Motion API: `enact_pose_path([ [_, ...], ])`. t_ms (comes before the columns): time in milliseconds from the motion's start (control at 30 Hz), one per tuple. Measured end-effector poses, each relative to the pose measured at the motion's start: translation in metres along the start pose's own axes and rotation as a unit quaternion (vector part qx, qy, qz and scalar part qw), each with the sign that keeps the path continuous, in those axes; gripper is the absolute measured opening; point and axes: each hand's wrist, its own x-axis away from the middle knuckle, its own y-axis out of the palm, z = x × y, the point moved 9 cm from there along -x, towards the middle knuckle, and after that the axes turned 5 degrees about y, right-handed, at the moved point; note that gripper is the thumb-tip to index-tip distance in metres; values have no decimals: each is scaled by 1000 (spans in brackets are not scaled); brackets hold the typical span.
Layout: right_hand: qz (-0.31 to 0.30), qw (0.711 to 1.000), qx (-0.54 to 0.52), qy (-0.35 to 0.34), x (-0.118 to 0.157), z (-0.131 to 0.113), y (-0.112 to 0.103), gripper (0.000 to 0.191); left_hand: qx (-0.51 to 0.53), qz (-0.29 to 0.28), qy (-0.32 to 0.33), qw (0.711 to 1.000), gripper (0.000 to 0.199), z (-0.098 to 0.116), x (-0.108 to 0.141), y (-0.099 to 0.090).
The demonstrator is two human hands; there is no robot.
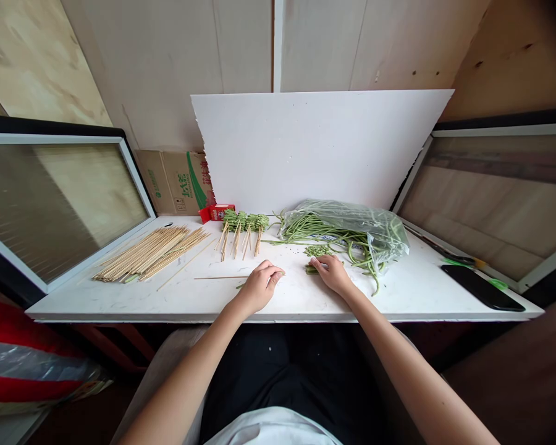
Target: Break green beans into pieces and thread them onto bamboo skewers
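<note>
My left hand [261,287] is closed in a pinch above the white table [176,306]; a thin wooden skewer [217,277] shows on its left side and its tip appears past the fingertips. Any bean piece between the fingers is too small to tell. My right hand [332,272] rests on a small pile of cut green bean pieces [311,269], its fingers bent over them. Behind that hand lies another heap of short cut beans [319,250]. Several finished skewers with green beans [245,222] lie in a row further back.
Many bare skewers [151,252] lie at the left. Long beans in a clear plastic bag [347,222] fill the back right. A black phone [482,287] is near the right edge. A cardboard box [171,182], a red packet [220,212] and a white board [315,148] stand behind.
</note>
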Motion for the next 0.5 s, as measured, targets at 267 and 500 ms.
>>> enact_pose_path([
  [267, -25, 993, -108, -43, 10, -54, -11, 45, 10, 9, 19, 1000, 38, 0, 0, 2],
  [500, -77, 972, -177, -135, 31, -116, 5, 31, 92, 38, -18, 995, 48, -11, -1, 2],
])
